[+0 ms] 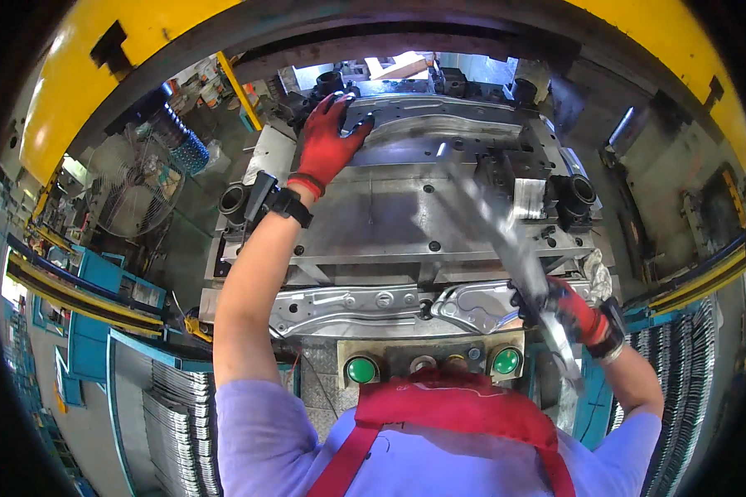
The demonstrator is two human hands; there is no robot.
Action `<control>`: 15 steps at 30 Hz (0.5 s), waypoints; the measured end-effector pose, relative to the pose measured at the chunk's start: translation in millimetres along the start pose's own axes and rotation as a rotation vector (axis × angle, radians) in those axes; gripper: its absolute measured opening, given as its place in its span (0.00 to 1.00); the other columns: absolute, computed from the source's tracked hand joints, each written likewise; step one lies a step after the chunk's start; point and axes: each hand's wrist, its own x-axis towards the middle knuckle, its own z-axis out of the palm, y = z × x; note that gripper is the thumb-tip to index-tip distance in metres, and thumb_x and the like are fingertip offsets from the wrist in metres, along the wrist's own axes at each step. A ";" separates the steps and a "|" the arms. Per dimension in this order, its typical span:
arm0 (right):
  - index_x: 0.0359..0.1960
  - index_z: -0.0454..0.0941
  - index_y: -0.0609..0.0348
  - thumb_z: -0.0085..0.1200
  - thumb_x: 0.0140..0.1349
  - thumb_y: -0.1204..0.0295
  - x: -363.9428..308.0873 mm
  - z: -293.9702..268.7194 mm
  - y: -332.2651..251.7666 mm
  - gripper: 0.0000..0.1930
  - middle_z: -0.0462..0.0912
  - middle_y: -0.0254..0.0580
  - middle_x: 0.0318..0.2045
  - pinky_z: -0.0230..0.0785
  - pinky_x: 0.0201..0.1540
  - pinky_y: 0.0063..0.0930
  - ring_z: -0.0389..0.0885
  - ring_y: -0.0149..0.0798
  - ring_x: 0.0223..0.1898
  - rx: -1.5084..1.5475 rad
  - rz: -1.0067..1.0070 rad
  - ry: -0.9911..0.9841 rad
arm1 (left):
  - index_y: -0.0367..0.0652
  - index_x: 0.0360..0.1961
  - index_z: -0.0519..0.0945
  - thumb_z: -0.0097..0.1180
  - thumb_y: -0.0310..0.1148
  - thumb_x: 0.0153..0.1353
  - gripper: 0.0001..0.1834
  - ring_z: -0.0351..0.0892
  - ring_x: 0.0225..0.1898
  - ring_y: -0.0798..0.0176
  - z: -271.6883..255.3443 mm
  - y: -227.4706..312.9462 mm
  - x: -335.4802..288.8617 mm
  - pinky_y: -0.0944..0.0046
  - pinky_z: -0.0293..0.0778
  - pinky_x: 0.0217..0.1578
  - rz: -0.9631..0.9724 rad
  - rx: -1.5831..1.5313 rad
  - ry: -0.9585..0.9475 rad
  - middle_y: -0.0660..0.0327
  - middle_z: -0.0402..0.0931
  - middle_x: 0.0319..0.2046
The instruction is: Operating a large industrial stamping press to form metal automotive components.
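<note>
My left hand, in a red glove with dark fingertips, reaches over the far left of the steel press die. Its fingers are spread with nothing in them; whether they touch the die I cannot tell. Beside it, a long shaped metal strip lies across the back of the die. At the right, my right hand is closed on a long sheet-metal part, held slanting and smeared by motion. Two more stamped metal parts, a left one and a right one, lie along the die's front edge.
Below the die is a control box with two green buttons. Racks of stacked metal parts stand on both sides. A yellow press frame arches overhead. A large fan is at the left; a rag hangs at the right.
</note>
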 end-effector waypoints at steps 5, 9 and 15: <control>0.49 0.68 0.64 0.56 0.55 0.63 24.0 23.0 -54.5 0.23 0.76 0.44 0.42 0.71 0.42 0.30 0.77 0.36 0.38 0.471 0.109 -0.050 | 0.45 0.51 0.71 0.60 0.49 0.47 0.31 0.62 0.55 0.47 3.3 -4.5 -19.6 0.52 0.59 0.55 -0.088 0.023 -0.052 0.48 0.64 0.53; 0.49 0.69 0.63 0.54 0.56 0.64 15.3 18.6 -30.2 0.22 0.76 0.43 0.42 0.71 0.43 0.30 0.77 0.35 0.39 0.104 -0.048 -0.029 | 0.46 0.52 0.70 0.60 0.50 0.46 0.33 0.61 0.56 0.46 13.9 -25.8 -29.4 0.52 0.57 0.56 -0.139 0.093 -0.135 0.48 0.63 0.54; 0.47 0.70 0.62 0.52 0.57 0.64 72.6 9.2 -12.6 0.19 0.76 0.42 0.41 0.71 0.44 0.29 0.77 0.34 0.40 -0.014 -0.303 0.049 | 0.44 0.53 0.69 0.58 0.50 0.46 0.34 0.59 0.58 0.44 40.1 -19.3 -2.9 0.50 0.55 0.57 -0.076 0.022 -0.193 0.45 0.63 0.54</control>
